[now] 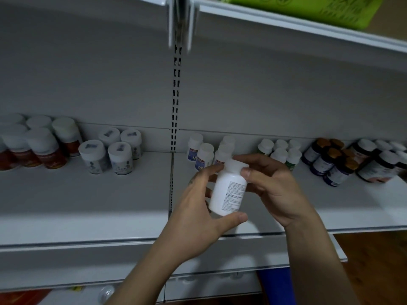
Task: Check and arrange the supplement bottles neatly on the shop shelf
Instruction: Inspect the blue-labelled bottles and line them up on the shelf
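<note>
A white supplement bottle (228,190) with a white cap and small printed text is held above the grey shelf (88,205), its text side facing me. My left hand (198,214) grips its lower body, thumb under the base. My right hand (275,190) holds the upper part, thumb by the cap. Just behind it stand a few white-capped bottles with purple labels (203,156).
Along the shelf's back stand groups of bottles: red-labelled ones (44,148) at far left, pale ones with marked caps (110,155), green-labelled ones (282,153), dark bottles with gold and white caps (352,161) at right. A green basket (308,9) sits on the upper shelf. A slotted upright (176,95) divides the bays.
</note>
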Demonstrator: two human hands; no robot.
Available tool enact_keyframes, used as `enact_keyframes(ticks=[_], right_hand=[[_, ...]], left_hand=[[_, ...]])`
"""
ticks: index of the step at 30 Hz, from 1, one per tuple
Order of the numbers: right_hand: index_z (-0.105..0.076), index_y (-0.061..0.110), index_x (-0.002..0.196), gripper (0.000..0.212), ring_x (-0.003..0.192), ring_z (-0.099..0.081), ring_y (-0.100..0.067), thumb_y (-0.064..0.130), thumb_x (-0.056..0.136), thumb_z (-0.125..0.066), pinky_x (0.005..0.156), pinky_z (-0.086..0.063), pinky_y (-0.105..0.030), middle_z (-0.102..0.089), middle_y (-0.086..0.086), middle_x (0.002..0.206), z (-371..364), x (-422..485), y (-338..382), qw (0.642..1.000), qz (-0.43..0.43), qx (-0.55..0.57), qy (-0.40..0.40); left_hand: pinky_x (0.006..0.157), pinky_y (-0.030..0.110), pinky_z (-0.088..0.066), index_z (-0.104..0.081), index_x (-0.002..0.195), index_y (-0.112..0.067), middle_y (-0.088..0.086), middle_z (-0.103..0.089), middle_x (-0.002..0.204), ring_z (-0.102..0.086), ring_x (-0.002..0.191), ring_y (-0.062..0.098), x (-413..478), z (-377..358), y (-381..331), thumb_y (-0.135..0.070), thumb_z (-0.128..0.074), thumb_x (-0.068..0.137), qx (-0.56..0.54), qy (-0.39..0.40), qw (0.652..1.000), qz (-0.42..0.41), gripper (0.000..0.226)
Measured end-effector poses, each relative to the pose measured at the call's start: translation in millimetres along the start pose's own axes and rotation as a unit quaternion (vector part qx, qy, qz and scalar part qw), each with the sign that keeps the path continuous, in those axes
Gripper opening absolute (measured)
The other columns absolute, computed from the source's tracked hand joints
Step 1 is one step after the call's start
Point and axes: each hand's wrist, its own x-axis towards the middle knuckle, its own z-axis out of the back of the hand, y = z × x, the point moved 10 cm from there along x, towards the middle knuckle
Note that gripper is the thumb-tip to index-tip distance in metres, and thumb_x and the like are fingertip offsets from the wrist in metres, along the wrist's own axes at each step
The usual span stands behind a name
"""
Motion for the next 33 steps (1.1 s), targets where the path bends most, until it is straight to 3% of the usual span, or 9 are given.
enact_keyframes(ticks=[4,8,10,13,16,22,33], right_hand=[[-0.074,0.015,0.092,0.031,0.08,-0.069,-0.019,0.02,0.061,-0.076,0.06,-0.053,-0.026,-0.074,-0.007,0.09,-1.2,-0.1,-0.7,1.0,-0.003,-0.008,-0.017],[-0.07,0.015,0.098,0.034,0.074,-0.067,-0.015,0.011,0.065,-0.076,0.057,-0.051,-0.024,-0.071,-0.005,0.086,-0.7,1.7,-1.9,0.998,-0.006,-0.01,-0.069],[-0.07,0.014,0.097,0.038,0.073,-0.066,-0.015,0.013,0.061,-0.082,0.058,-0.051,-0.026,-0.07,-0.003,0.083,-1.2,1.4,-2.6,0.996,-0.01,0.002,-0.091],[-0.072,0.015,0.092,0.027,0.074,-0.065,-0.016,0.016,0.066,-0.08,0.06,-0.051,-0.027,-0.071,-0.004,0.082,-4.1,1.9,-4.1,0.996,-0.012,0.005,-0.09],[-0.073,0.015,0.091,0.022,0.079,-0.067,-0.018,0.024,0.071,-0.077,0.066,-0.053,-0.03,-0.073,-0.005,0.087,-6.7,1.7,-4.8,0.997,-0.01,0.006,-0.076],[-0.071,0.01,0.109,0.051,0.102,-0.068,-0.026,0.041,0.069,-0.076,0.082,-0.056,-0.03,-0.071,-0.016,0.111,-10.1,1.5,-5.5,0.999,-0.001,0.029,-0.032],[-0.064,0.005,0.12,0.038,0.112,-0.064,-0.027,0.014,0.084,-0.057,0.089,-0.054,-0.033,-0.068,-0.017,0.119,-15.9,-1.1,-8.4,0.995,-0.018,0.083,0.043]], left_hand=[[0.076,0.013,-0.048,-0.035,0.134,-0.048,-0.024,-0.051,0.121,-0.054,0.101,-0.002,-0.9,0.2,3.4,-0.046,-0.082,0.07,-0.008,0.015,1.0,-0.004,0.079],[0.081,0.018,-0.05,-0.032,0.139,-0.047,-0.025,-0.051,0.125,-0.054,0.106,-0.004,-1.8,-3.5,6.1,-0.051,-0.08,0.067,-0.012,0.036,0.999,-0.003,0.086],[0.078,0.02,-0.052,-0.033,0.139,-0.046,-0.024,-0.053,0.123,-0.057,0.099,0.0,-2.5,-2.5,8.2,-0.049,-0.081,0.067,-0.025,0.03,0.999,0.002,0.086],[0.075,0.026,-0.054,-0.036,0.139,-0.044,-0.021,-0.057,0.117,-0.06,0.085,0.006,-1.8,0.9,11.5,-0.043,-0.083,0.069,-0.031,0.014,0.999,0.01,0.085],[0.075,0.026,-0.053,-0.038,0.139,-0.04,-0.022,-0.056,0.117,-0.06,0.088,0.007,-0.8,4.5,10.9,-0.039,-0.085,0.068,-0.033,-0.001,0.999,0.008,0.084],[0.074,0.027,-0.054,-0.039,0.136,-0.04,-0.021,-0.056,0.116,-0.06,0.089,0.007,-0.3,4.6,13.8,-0.045,-0.083,0.062,-0.036,-0.009,0.999,0.011,0.086],[0.075,0.019,-0.05,-0.037,0.138,-0.041,-0.02,-0.053,0.121,-0.056,0.098,0.001,-0.5,2.3,14.1,-0.036,-0.085,0.069,-0.023,0.0,1.0,0.009,0.084]])
